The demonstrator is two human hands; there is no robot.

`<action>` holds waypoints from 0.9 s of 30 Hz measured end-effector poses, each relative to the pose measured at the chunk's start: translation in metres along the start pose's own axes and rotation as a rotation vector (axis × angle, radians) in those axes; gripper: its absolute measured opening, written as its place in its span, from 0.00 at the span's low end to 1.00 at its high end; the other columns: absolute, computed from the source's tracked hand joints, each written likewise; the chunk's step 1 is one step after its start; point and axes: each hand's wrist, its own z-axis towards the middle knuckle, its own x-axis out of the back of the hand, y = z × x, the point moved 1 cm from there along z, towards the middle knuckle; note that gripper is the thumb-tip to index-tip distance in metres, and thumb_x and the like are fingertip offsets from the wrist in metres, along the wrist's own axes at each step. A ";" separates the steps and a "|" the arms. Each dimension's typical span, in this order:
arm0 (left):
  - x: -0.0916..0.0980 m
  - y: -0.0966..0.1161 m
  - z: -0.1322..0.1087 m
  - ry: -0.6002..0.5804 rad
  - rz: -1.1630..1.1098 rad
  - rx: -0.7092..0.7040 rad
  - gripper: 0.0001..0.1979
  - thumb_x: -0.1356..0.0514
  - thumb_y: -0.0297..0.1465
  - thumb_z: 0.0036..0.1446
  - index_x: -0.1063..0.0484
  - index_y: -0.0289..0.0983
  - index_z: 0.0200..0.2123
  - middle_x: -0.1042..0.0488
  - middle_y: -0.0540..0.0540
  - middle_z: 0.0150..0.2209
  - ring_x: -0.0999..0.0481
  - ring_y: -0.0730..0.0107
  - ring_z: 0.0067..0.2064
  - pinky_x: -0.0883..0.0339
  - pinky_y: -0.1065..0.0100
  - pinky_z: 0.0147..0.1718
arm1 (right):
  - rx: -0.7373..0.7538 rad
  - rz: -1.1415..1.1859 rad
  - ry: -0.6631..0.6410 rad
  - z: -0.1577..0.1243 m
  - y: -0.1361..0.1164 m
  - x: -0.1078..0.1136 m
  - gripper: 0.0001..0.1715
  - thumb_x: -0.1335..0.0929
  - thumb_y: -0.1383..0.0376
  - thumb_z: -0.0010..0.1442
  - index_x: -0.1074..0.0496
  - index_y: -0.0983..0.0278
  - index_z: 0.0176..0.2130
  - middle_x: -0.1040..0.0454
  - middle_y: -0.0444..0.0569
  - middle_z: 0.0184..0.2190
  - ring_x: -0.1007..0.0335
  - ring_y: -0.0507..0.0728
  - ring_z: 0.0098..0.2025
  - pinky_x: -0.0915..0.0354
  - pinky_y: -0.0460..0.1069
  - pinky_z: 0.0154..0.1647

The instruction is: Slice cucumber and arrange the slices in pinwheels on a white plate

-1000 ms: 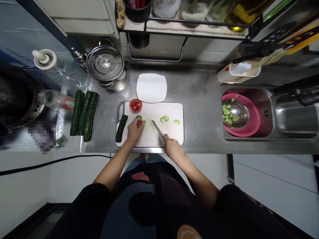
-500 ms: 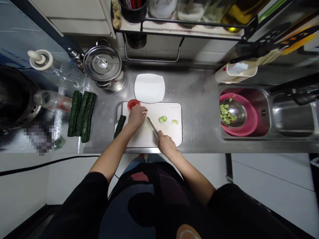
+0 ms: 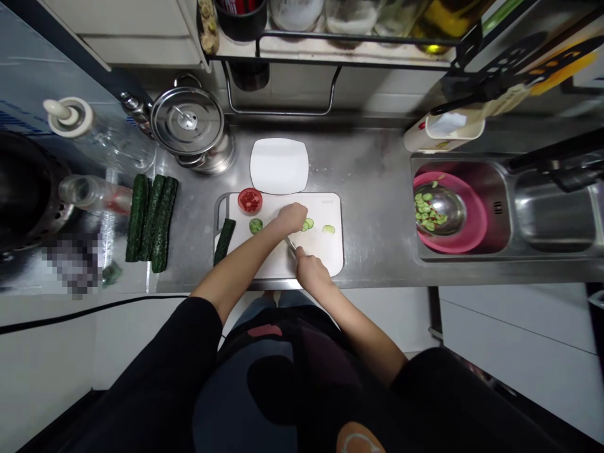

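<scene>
My right hand [image 3: 312, 273] grips a knife [image 3: 291, 244], its blade pointing up and left over the white cutting board [image 3: 325, 258]. My left hand [image 3: 291, 219] is just above the blade tip, fingers curled down beside a couple of cucumber slices [image 3: 308, 224]; whatever lies under the fingertips is hidden. More slices [image 3: 329, 229] lie farther right on the board. Left of my left wrist sits a short green cucumber piece [image 3: 255, 226]. A longer cucumber piece [image 3: 224, 241] rests near the board's handle, below a small red bowl [image 3: 250, 201] with red bits in it.
A white plate [image 3: 279, 165] touches or nearly touches the board's far edge. Several whole cucumbers [image 3: 151, 220] lie left, near a lidded steel pot [image 3: 189, 123] and a glass jar [image 3: 94, 193]. In the sink at right, a pink basin [image 3: 476, 217] holds a metal bowl of cut cucumber.
My left hand has moved right, from beside the red bowl to the slices, uncovering the bowl and the short cucumber piece. My right hand keeps the knife in nearly the same place.
</scene>
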 end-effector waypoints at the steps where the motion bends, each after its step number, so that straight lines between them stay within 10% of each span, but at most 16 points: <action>1: 0.000 0.000 -0.002 0.005 -0.017 0.000 0.13 0.38 0.20 0.45 0.22 0.33 0.37 0.22 0.36 0.40 0.22 0.55 0.43 0.30 0.64 0.41 | 0.001 0.003 -0.001 0.000 0.000 0.000 0.29 0.44 0.76 0.61 0.44 0.63 0.60 0.24 0.58 0.42 0.27 0.61 0.48 0.35 0.51 0.43; 10: -0.001 0.000 -0.006 0.016 -0.148 0.029 0.11 0.39 0.21 0.45 0.22 0.35 0.33 0.21 0.41 0.37 0.22 0.60 0.37 0.32 0.66 0.36 | 0.006 -0.018 0.004 0.002 0.002 0.001 0.30 0.44 0.76 0.61 0.44 0.63 0.61 0.24 0.57 0.42 0.27 0.61 0.48 0.35 0.51 0.42; 17: 0.009 -0.041 -0.052 0.455 -0.664 0.007 0.06 0.36 0.33 0.50 0.25 0.36 0.30 0.23 0.50 0.28 0.25 0.72 0.31 0.33 0.72 0.34 | 0.012 -0.021 0.006 0.002 0.004 0.004 0.25 0.43 0.76 0.60 0.41 0.64 0.56 0.25 0.58 0.42 0.27 0.62 0.46 0.35 0.51 0.40; 27: -0.080 -0.075 -0.090 0.381 -0.756 0.279 0.07 0.37 0.24 0.48 0.21 0.40 0.30 0.20 0.52 0.29 0.22 0.69 0.32 0.29 0.70 0.36 | 0.001 -0.023 0.013 -0.002 0.008 0.006 0.24 0.44 0.75 0.60 0.40 0.64 0.54 0.25 0.59 0.42 0.28 0.63 0.46 0.35 0.52 0.39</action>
